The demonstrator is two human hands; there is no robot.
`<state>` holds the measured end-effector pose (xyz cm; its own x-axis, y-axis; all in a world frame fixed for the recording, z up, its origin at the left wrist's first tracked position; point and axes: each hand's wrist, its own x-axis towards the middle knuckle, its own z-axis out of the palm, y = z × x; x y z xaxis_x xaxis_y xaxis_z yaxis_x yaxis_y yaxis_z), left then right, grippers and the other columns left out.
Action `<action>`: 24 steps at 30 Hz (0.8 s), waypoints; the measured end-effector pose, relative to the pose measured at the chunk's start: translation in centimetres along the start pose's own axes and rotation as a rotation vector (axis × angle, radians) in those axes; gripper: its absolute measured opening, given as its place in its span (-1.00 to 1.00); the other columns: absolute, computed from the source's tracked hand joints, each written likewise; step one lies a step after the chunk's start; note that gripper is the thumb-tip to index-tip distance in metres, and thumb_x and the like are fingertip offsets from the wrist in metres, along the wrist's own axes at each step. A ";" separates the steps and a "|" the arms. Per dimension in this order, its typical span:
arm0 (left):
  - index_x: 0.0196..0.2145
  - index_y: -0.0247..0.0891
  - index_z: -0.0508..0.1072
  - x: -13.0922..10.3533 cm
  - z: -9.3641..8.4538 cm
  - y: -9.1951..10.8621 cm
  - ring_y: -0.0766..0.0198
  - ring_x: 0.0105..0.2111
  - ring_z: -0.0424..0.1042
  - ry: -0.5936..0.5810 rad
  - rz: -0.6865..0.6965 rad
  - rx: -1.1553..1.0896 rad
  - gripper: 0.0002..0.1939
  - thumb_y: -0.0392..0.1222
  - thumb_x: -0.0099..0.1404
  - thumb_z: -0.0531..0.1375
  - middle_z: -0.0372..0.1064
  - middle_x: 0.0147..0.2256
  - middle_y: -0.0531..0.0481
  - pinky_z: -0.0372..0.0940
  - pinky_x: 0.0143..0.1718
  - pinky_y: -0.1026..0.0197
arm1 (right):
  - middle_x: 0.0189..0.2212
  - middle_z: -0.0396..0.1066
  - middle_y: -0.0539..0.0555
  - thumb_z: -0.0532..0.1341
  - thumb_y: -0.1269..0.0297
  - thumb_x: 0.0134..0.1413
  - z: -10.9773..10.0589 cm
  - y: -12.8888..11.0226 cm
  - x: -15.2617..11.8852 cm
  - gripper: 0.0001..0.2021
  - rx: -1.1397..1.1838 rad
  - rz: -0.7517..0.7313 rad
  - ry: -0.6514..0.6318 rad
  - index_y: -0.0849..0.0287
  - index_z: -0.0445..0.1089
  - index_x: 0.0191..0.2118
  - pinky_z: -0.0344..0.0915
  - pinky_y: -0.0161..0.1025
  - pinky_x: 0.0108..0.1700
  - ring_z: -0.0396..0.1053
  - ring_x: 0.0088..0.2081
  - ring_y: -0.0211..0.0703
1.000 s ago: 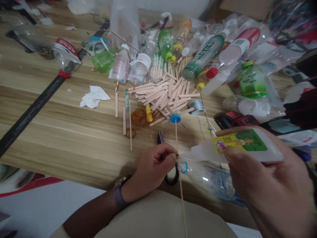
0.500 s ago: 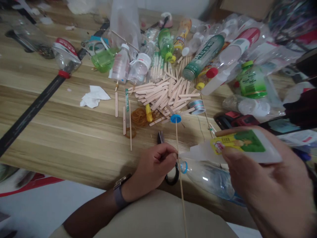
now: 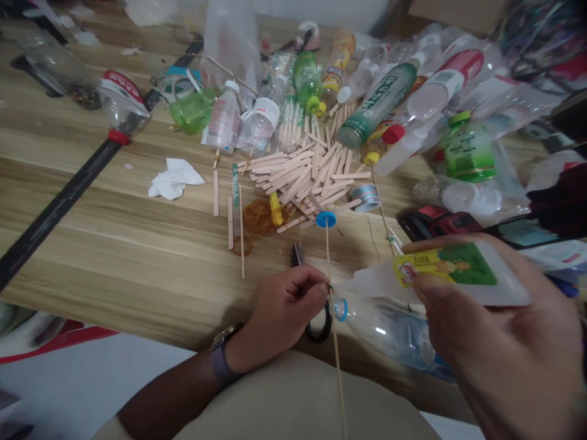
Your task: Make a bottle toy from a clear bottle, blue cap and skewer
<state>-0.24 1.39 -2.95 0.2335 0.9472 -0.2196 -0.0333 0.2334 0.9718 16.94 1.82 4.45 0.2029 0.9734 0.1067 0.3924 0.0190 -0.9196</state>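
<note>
My left hand (image 3: 293, 305) is closed in a pinch beside a long thin wooden stick (image 3: 336, 348); a small dark green bit shows at its fingertips, on the stick. The stick's far end meets a blue bottle cap (image 3: 326, 219). My right hand (image 3: 499, 330) grips a white glue bottle (image 3: 463, 272) with a yellow and green label, its nozzle pointing left at the stick near my left fingertips. Under my hands lie a clear plastic bottle (image 3: 389, 333) with a blue neck ring and black-handled scissors (image 3: 320, 330), partly hidden by my left hand.
Flat wooden sticks (image 3: 298, 174) form a pile ahead, with rubber bands (image 3: 257, 217) and a thread spool (image 3: 365, 197) near it. Several plastic bottles (image 3: 378, 107) lie behind. A crumpled tissue (image 3: 174, 178) and a black bar (image 3: 59, 205) are at left.
My right hand and the glue bottle have shifted slightly right, and the nozzle tip sits a little farther from my left fingertips. My left hand has hardly moved.
</note>
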 end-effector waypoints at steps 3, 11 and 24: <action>-0.47 -0.23 0.39 0.0 0.0 -0.2 0.36 -0.50 0.20 0.002 0.005 0.008 -0.85 -0.20 0.22 0.11 0.25 -0.54 0.12 0.14 -0.46 0.31 | -0.58 0.35 -0.07 0.38 0.17 0.05 -0.2 0.1 0.3 -0.90 -0.043 -0.097 -0.051 -0.01 0.49 -0.31 -0.03 -0.40 -0.74 0.11 -0.66 -0.32; -0.47 -0.23 0.39 0.1 0.0 -0.3 0.37 -0.50 0.18 -0.011 0.011 -0.016 -0.87 -0.22 0.21 0.11 0.24 -0.54 0.13 0.11 -0.48 0.31 | -0.60 0.30 -0.09 0.38 0.13 0.05 -0.3 0.2 0.3 -0.87 -0.081 -0.136 -0.049 -0.02 0.50 -0.28 -0.06 -0.41 -0.76 0.07 -0.68 -0.33; -0.48 -0.23 0.38 0.0 0.0 -0.1 0.37 -0.51 0.19 -0.009 0.022 -0.023 -0.87 -0.23 0.22 0.11 0.24 -0.55 0.15 0.12 -0.48 0.31 | -0.55 0.36 0.00 0.43 0.03 -0.06 -0.5 0.1 0.3 -0.76 -0.021 -0.055 0.051 0.02 0.48 -0.33 0.14 -0.30 -0.67 0.32 -0.57 -0.14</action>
<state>-0.21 1.38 -3.00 0.2411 0.9502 -0.1973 -0.0605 0.2176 0.9742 17.44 1.98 4.56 0.2255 0.9582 0.1763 0.4224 0.0669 -0.9040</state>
